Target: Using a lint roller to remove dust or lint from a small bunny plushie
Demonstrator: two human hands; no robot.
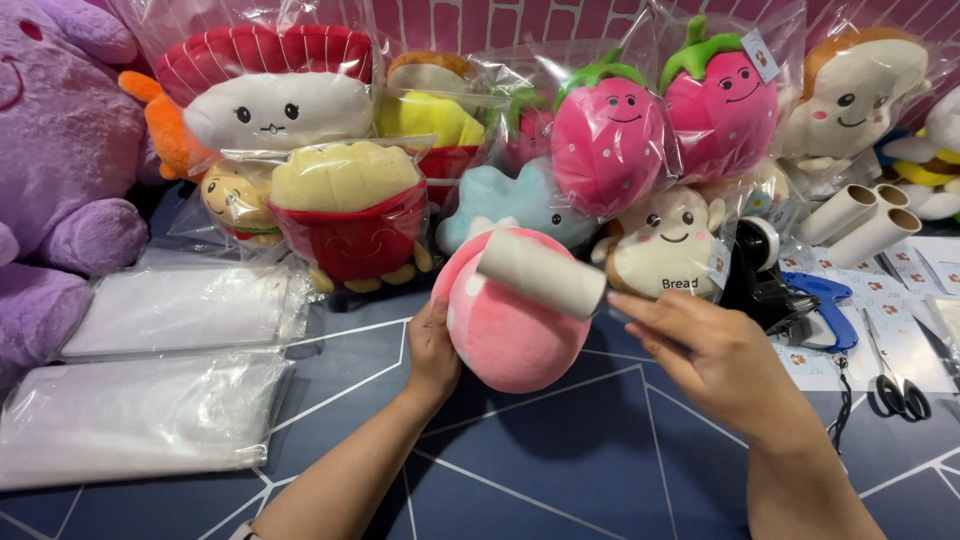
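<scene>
Head view: pink round plush (510,330) sits at frame centre, just above the dark blue table (560,460). Left hand (432,350) cups its lower-left side, fingers closed on it from behind. Right hand (715,355), right of centre, pinches a white roller (542,273) by its end; roller lies tilted across the plush's top, touching it. Behind, along the top: bagged plush toys, incl. two strawberries (610,135). Flat clear bags (140,410) lower left. Scissors (895,380) far right.

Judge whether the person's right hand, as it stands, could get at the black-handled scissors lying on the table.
Probably yes: the scissors lie uncovered just right of the right hand, though it holds a white lint roller.
</scene>
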